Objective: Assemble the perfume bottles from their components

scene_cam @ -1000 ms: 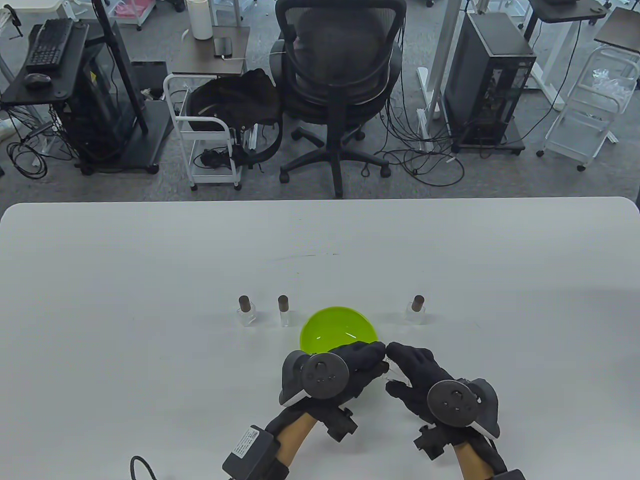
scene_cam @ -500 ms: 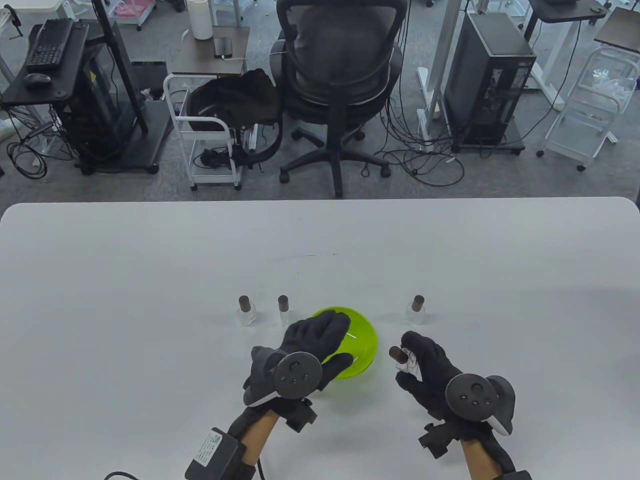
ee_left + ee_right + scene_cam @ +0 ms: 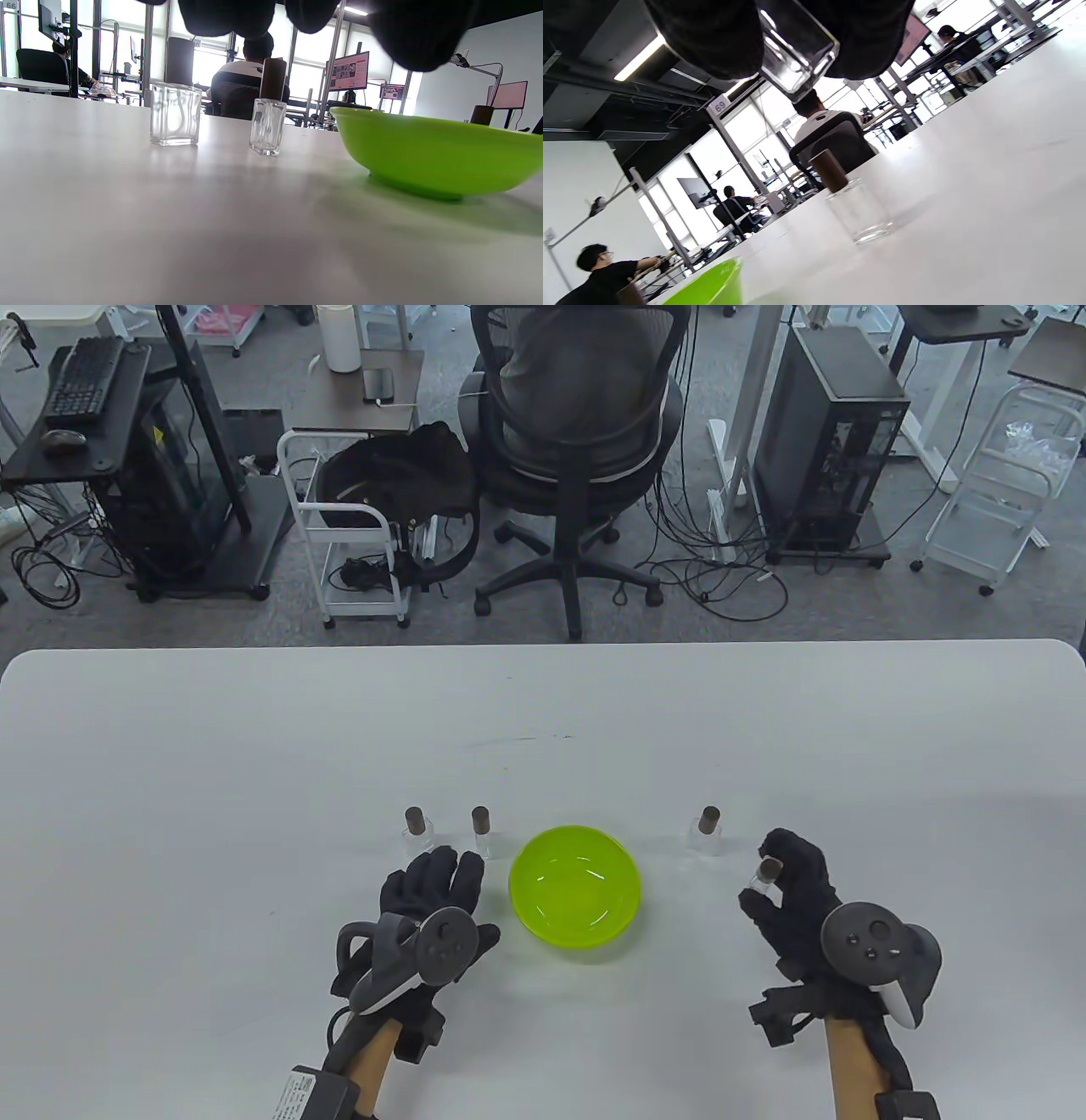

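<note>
a small perfume bottle (image 3: 761, 878) is held in the right hand (image 3: 793, 891), clear of the worktop (image 3: 254, 746) and to the right of the green bowl (image 3: 574, 884). the bottle is pinched between the fingers (image 3: 785, 848) and the thumb. its body is of clear glass with flat sides and a thick square base, as is seen in the right wrist view (image 3: 793, 51); it is closed by a dark brown cylindrical cap (image 3: 770, 867). it is held tilted, with the cap turned up toward the table view camera.

three further bottles of the same build are set upright on the worktop. two are placed side by side to the left of the bowl: the left bottle (image 3: 417, 833), with the wider body, and the middle bottle (image 3: 482, 833), which is narrower. the third bottle (image 3: 707, 830) is set beyond the bowl on its right, near the held bottle but apart from it.

the left hand (image 3: 433, 912) is laid palm down over the worktop, just left of the bowl and just below the two bottles. its fingers (image 3: 441, 874) are extended and held close together, and nothing is gripped by them
</note>
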Motion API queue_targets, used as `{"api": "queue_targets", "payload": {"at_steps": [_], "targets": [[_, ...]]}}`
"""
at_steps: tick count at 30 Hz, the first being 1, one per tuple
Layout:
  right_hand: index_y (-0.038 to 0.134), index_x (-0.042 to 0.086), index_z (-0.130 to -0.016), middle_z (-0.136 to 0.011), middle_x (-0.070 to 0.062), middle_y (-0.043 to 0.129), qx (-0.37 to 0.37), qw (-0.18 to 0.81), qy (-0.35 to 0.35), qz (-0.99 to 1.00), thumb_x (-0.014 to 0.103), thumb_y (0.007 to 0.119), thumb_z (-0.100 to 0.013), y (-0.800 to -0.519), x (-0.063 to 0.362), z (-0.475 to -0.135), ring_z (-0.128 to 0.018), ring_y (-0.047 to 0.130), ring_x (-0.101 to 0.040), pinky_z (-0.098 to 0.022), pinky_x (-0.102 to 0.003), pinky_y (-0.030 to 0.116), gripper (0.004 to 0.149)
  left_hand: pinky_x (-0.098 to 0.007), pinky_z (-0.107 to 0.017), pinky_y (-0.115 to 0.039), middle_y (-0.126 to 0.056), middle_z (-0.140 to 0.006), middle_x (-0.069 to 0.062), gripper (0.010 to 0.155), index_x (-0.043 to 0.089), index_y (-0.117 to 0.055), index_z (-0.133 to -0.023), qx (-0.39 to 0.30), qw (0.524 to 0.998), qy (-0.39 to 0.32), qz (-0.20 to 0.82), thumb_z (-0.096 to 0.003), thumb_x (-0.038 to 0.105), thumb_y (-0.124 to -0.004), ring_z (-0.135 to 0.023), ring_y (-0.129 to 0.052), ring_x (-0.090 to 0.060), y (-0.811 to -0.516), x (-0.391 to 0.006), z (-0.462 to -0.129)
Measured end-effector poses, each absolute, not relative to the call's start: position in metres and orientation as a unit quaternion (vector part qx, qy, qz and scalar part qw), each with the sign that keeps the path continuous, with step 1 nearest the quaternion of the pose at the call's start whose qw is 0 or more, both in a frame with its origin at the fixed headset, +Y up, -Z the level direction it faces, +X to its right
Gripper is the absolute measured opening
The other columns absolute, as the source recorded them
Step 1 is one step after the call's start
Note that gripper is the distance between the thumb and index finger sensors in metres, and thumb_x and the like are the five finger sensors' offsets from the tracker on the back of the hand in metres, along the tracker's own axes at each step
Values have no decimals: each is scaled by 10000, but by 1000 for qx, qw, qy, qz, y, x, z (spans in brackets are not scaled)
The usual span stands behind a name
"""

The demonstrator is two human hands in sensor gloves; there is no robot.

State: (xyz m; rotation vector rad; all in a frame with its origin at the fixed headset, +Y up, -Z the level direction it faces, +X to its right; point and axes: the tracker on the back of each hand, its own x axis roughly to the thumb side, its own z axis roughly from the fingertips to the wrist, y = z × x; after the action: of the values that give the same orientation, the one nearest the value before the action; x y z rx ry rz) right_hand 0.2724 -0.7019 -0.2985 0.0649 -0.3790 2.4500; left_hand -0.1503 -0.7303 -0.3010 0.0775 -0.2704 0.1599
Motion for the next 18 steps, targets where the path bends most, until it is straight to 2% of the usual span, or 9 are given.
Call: {"api": "queue_targets", "payload": {"at_steps": [4,5,6,7,11,14,18], "targets": [[377,139,-1099,-1111,-193,491,-55,341,-114,932,350,830,-544,-713,300,-319,-1055,728,-363,-769,-498,734,746,-613,-831,-451,-454,-1217,-168,845,240,-436,-1169,35,988,-130,70,-465,627,-697,-1109,-550,-441,-730,-150,-301],[384,170,-1108,-1123,-165,501,-85,343,-84,932,372,828,-546,-721,306,-326,-1063,655,-427,-770,-590,671,744,-612,-831,-453,-455,-1217,-167,847,241,-437,-1169,35,988,-131,71,-463,632,-694,-1109,-550,-442,-730,-150,-301],[384,186,-1114,-1132,-148,503,-93,342,-73,932,382,826,-548,-724,308,-328,-1084,589,-442,-780,-640,589,744,-611,-830,-455,-457,-1217,-166,849,240,-438,-1169,36,988,-131,71,-462,634,-694,-1108,-552,-443,-730,-151,-301],[388,204,-1120,-1139,-132,506,-119,325,-58,936,397,823,-548,-732,311,-332,-1091,553,-437,-788,-651,537,744,-611,-830,-455,-456,-1217,-168,851,241,-437,-1170,36,988,-131,72,-461,637,-692,-1107,-552,-443,-730,-151,-301],[429,241,-1130,-1140,-155,494,-153,307,-11,939,414,827,-542,-749,316,-342,-1067,564,-428,-781,-655,527,732,-610,-830,-454,-459,-1217,-168,855,240,-439,-1170,35,988,-128,76,-458,643,-690,-1108,-551,-442,-730,-154,-301],[431,267,-1130,-1135,-120,544,-177,305,-2,936,408,827,-541,-758,317,-345,-1026,648,-374,-771,-664,534,723,-611,-830,-454,-458,-1218,-167,856,241,-440,-1170,33,988,-124,81,-457,645,-689,-1108,-552,-441,-730,-157,-301],[467,242,-1124,-1137,-109,606,-189,287,15,939,403,838,-532,-765,318,-347,-995,683,-384,-752,-684,536,717,-610,-829,-456,-463,-1216,-167,857,243,-440,-1169,33,988,-121,86,-456,647,-689,-1107,-555,-441,-730,-159,-301]]}}
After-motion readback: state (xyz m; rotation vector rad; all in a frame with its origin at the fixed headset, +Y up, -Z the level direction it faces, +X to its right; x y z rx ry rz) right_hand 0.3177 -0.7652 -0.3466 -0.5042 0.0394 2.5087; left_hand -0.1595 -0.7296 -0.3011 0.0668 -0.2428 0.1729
